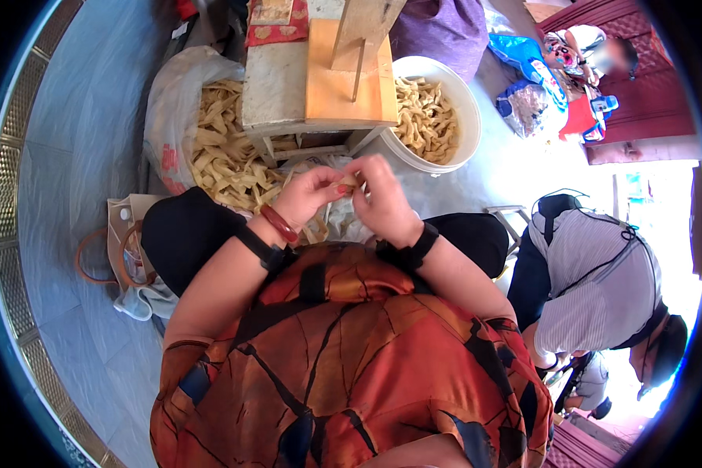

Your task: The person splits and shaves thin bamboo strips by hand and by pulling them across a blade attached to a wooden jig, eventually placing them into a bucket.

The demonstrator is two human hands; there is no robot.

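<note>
Both my hands meet just in front of the wooden stand [349,101]. My left hand [313,195] is closed in a pinch on a small pale tan piece [349,182]; my right hand [380,199] has its fingers curled onto the same piece from the other side. At the left, a big clear plastic bag [168,117] holds a heap of flat tan strips [226,136]. A white bucket [468,117] to the right of the stand holds shorter, curled tan pieces [425,117]. Pale plastic and more strips lie beneath my hands, partly hidden.
A co-worker [593,281] bends close at my right; another person [581,51] is at the upper right beside colourful bags [526,66]. Someone else [589,386] is farther right. A beige handbag [121,242] stands by my left knee; a purple sack [441,35] sits behind the bucket.
</note>
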